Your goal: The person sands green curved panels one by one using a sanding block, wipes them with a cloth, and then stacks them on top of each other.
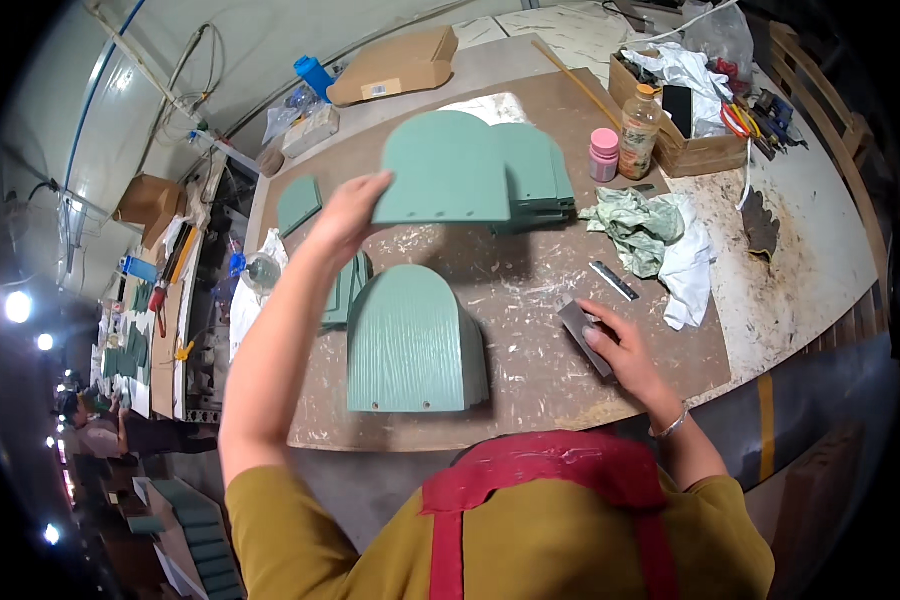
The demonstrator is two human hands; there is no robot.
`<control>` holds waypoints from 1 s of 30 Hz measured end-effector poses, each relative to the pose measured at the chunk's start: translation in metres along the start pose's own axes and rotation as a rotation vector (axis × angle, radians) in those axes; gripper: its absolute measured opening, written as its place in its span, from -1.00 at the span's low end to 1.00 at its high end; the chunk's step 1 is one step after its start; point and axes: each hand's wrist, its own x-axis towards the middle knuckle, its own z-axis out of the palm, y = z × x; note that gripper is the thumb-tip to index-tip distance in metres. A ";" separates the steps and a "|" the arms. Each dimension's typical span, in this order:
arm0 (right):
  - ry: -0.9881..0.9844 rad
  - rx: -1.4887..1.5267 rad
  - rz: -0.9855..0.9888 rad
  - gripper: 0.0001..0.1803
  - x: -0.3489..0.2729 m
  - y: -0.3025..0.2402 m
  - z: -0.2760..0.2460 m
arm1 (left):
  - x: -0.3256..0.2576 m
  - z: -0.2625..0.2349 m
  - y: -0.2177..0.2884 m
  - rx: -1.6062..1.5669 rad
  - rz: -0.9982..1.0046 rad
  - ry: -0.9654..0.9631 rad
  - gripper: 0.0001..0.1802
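Note:
My left hand (348, 212) grips the lower left corner of a green arched panel (445, 170), lifted above the table with small holes along its straight edge. Behind it, to the right, is a stack of similar green panels (538, 170). Nearer to me stands a pile of arched panels (405, 340) with a grooved top face. My right hand (618, 350) is closed around a grey sanding block (582, 335), low over the brown board (530, 390). A dark utility knife (613, 281) lies just beyond that hand.
Crumpled green and white rags (645, 235) lie at the right, near a pink jar (603, 155) and a plastic bottle (639, 132). A cardboard box (705, 150) holds cloths and tools. Another flat carton (400, 68) sits at the back. A dark glove (760, 222) lies far right.

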 end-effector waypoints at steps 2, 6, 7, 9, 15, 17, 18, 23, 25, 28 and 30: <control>-0.016 0.018 -0.064 -0.45 0.000 -0.005 0.002 | 0.054 0.020 -0.022 -0.028 -0.042 -0.043 -0.62; 0.072 0.105 -0.011 -0.44 -0.006 0.010 -0.015 | 0.113 0.050 -0.046 -0.015 -0.101 -0.058 -0.60; 0.155 0.172 0.030 -0.40 -0.003 0.018 -0.022 | 0.122 0.048 -0.046 0.209 -0.098 -0.108 -0.57; 0.167 0.378 0.077 -0.37 0.013 0.015 -0.035 | 0.138 0.041 -0.052 0.517 -0.117 -0.121 -0.37; 0.249 0.721 0.149 -0.39 0.126 -0.020 -0.049 | 0.154 0.065 -0.061 0.277 -0.272 -0.157 -0.19; 0.162 0.824 0.122 -0.37 0.168 -0.012 -0.050 | 0.156 0.081 -0.066 0.182 -0.301 -0.263 -0.25; 0.073 0.924 0.105 -0.35 0.183 -0.010 -0.046 | 0.162 0.081 -0.077 0.161 -0.309 -0.304 -0.28; 0.076 0.901 0.110 -0.32 0.189 -0.013 -0.036 | 0.164 0.073 -0.076 0.461 -0.046 -0.170 -0.24; 0.158 0.789 0.023 -0.37 0.179 -0.015 -0.045 | 0.156 0.054 -0.082 0.712 0.200 -0.087 -0.22; 0.199 0.408 -0.083 -0.39 0.140 -0.027 -0.051 | 0.069 0.031 0.001 0.628 0.335 -0.122 -0.29; 0.206 0.123 -0.143 -0.36 0.110 -0.017 -0.032 | -0.004 0.020 0.010 0.788 0.408 -0.114 -0.36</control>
